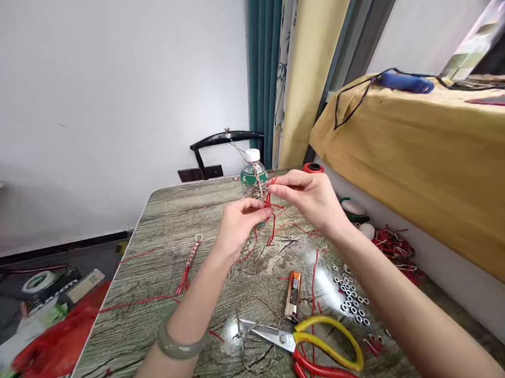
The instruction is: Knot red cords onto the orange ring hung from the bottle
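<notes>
red cord (pixel 273 227) is up between the two hands, over the table (pixel 165 218) and in front of the green-labelled bottle (pixel 253 176). can't tell from here if it touches the bottle.

handling: looks thin, soft, next to no weight. i'd expect it to take pull but fold under push. probably not slippery; cut ends may fray. best hold is a fingertip pinch right at the tangled cluster, second pinch on a strand above, light tension between.

hands: left hand (pixel 237 222) is pinching the cluster, thumb against forefinger. right hand (pixel 314 197) has a strand above it, thumb and fingertips together. exact finger contact too small to read.

pose: both forearms reach forward and converge. left comes in lower, bangle (pixel 178 347) on the forearm, fingers aimed right. right sits a bit higher, fingers aimed left. scissors (pixel 288 340) lie on the table between the forearms.
</notes>
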`<state>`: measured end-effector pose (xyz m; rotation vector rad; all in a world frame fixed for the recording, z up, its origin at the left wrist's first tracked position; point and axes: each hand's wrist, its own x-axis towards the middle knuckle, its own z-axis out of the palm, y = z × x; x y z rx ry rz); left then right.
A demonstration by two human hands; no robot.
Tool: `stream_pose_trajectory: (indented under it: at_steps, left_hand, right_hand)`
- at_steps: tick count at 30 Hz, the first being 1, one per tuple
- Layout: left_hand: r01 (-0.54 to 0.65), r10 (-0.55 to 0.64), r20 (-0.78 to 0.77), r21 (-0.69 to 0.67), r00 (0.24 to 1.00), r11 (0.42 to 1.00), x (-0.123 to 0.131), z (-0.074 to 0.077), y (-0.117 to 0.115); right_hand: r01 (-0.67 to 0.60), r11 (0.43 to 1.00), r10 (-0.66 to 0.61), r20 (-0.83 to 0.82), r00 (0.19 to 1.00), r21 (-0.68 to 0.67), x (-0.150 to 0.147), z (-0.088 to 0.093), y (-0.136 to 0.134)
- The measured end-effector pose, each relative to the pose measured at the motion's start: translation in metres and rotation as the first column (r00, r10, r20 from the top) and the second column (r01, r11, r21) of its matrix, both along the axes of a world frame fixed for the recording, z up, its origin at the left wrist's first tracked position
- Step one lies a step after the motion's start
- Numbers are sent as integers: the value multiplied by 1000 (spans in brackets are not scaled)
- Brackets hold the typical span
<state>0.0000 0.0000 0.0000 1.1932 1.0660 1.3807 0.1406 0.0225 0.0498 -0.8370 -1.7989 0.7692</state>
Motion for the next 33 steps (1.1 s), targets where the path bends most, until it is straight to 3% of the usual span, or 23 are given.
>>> stream_pose_trajectory:
  at_steps: [25, 33]
  left_hand:
    - [12, -13, -28, -22, 1000, 1000, -1, -1, -1]
    - [34, -35, -31, -15, 999, 999, -1, -2, -2]
  right_hand:
    - [34, 993, -49, -133, 990, -114, -4, 10, -9]
    - [20, 996, -32, -129, 991, -90, 3, 7, -21]
